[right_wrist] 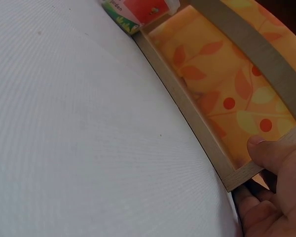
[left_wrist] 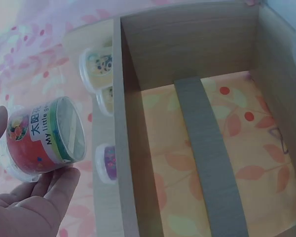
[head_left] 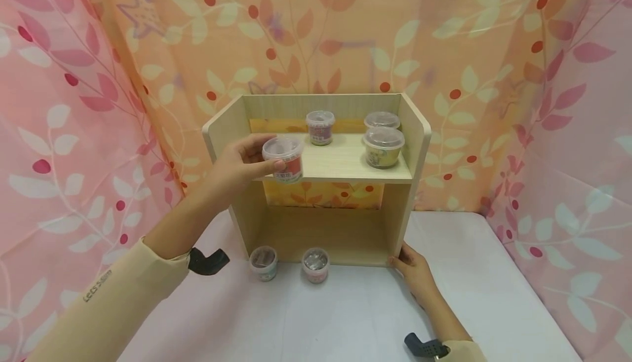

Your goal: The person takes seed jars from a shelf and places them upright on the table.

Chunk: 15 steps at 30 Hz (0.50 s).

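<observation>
My left hand [head_left: 247, 160] holds a small lidded plastic tub [head_left: 288, 165] with a red label, thumb on the near side and fingers round the far side. It is raised in front of the upper board of a pale wooden shelf unit [head_left: 340, 171]. In the left wrist view the label on the tub [left_wrist: 37, 136] reads "My little" beside printed characters. With thumb and fingers, my right hand [head_left: 416, 275] grips the lower front corner of the unit's right side panel; in the right wrist view the thumb lies on the panel edge [right_wrist: 244, 177] and the fingers go under it.
On the upper board stand a purple-labelled tub [head_left: 321, 131] and two wider lidded bowls, the nearer bowl [head_left: 382, 151] partly covering the farther one [head_left: 381, 119]. A tub [head_left: 264, 266] and another tub [head_left: 316, 269] stand on the white tabletop [head_left: 296, 323] before the lower opening. Patterned curtains [head_left: 459, 49] surround the table.
</observation>
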### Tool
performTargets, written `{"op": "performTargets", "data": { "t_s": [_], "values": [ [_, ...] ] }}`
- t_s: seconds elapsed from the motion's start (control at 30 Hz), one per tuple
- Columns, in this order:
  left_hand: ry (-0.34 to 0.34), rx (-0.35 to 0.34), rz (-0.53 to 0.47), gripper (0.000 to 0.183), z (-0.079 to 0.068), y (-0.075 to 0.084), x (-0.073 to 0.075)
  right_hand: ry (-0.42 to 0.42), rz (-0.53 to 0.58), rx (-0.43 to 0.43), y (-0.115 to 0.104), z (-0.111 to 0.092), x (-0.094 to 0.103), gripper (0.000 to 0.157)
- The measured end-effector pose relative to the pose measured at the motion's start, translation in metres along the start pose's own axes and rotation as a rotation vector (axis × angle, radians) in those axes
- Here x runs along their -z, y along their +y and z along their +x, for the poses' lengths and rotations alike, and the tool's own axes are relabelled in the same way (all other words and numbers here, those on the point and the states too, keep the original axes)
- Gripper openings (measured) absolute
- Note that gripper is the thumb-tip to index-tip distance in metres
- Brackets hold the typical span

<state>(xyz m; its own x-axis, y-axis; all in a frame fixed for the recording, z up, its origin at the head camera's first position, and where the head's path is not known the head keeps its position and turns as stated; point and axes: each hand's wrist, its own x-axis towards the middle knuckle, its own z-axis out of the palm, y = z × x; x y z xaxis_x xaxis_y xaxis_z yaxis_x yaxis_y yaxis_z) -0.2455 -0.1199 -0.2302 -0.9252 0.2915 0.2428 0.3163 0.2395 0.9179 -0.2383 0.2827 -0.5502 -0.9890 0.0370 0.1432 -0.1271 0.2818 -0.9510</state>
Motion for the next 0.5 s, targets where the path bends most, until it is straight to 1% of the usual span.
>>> {"op": "performTargets", "data": {
  "t_s": [0.2,0.3,0.5],
  "values": [
    [0.002,0.032,0.03,0.063,-0.026,-0.01,0.008,-0.002,0.005,0.015,0.002,0.0,0.0,0.067],
    [0.008,0.034,0.016,0.062,-0.039,-0.016,0.013,0.004,-0.001,0.015,0.001,-0.001,0.0,0.068],
    [0.009,0.008,-0.013,0.061,-0.061,-0.039,0.023,0.001,-0.008,0.008,0.0,0.0,0.001,0.069]
  ]
}}
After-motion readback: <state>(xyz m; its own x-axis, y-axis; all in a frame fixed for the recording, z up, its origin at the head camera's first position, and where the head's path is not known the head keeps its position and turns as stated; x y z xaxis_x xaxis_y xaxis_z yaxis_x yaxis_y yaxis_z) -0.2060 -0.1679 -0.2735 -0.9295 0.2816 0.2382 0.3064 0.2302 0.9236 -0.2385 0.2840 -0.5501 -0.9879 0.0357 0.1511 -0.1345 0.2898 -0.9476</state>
